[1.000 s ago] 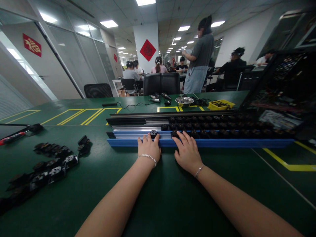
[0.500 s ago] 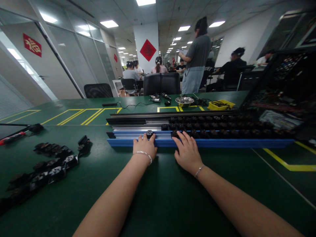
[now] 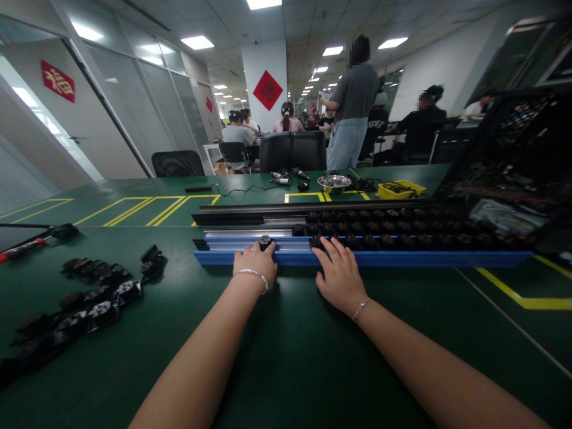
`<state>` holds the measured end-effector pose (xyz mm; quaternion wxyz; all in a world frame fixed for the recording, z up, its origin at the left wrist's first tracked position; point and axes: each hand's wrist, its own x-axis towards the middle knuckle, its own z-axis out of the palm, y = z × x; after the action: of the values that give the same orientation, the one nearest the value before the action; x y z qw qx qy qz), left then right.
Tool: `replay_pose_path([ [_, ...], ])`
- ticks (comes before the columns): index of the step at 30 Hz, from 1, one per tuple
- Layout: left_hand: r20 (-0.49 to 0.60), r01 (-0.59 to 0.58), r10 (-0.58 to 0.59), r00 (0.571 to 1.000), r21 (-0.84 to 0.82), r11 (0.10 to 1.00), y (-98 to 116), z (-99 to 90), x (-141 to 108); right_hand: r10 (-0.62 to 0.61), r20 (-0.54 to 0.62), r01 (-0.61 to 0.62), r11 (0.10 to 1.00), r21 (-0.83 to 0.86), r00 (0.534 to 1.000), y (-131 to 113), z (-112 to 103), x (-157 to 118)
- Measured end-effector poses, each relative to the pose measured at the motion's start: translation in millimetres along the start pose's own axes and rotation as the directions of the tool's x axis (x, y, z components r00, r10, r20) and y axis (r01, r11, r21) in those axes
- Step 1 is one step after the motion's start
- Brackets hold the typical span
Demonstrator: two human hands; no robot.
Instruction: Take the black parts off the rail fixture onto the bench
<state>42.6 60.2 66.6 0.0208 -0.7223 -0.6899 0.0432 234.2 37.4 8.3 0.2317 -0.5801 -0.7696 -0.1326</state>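
A long blue rail (image 3: pixel 402 260) lies across the green table in front of me, with a row of black socket modules (image 3: pixel 385 241) in its right part. At its left part, my left hand (image 3: pixel 255 263) is closed around a single black socket module (image 3: pixel 264 241) in the channel, index finger along its right side. My right hand (image 3: pixel 338 274) lies over the rail's front wall, fingertips in the channel and thumb on the near side. Its index fingertip touches the leftmost module (image 3: pixel 316 241) of the row. Bare channel shows between my two hands.
Behind the blue rail lie dark rails (image 3: pixel 232 219) with more modules. Loose black modules (image 3: pixel 100 307) are spread at the left, near a red screwdriver (image 3: pixel 22 250). Farther back stand a metal bowl (image 3: pixel 334 183) and a yellow tray (image 3: pixel 400 189). A person (image 3: pixel 355 101) stands beyond the table.
My left hand has moved slightly left along the rail, with the single socket module moving along. My right hand has stayed in place. The standing person in the background has turned a little.
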Motion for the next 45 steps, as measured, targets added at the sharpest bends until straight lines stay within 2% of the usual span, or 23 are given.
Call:
replay_pose_path([
  [17, 0.158, 0.071, -0.078, 0.984, 0.051, 0.996, -26.7, -8.2, 10.4, 0.003, -0.014, -0.003, 1.000, 0.006, 1.000, 1.9, 1.4, -0.7],
  [34, 0.179, 0.098, -0.103, 0.978, 0.036, 0.995, -63.2, -2.4, 26.7, -0.007, -0.018, 0.007, 1.000, -0.007, 1.000, 2.4, 1.8, -1.0],
  [45, 0.178, 0.106, -0.109, 0.978, 0.029, 0.994, -72.5, 5.6, 35.0, 0.000, -0.015, 0.000, 1.000, 0.000, 1.000, 1.5, 1.0, -0.5],
])
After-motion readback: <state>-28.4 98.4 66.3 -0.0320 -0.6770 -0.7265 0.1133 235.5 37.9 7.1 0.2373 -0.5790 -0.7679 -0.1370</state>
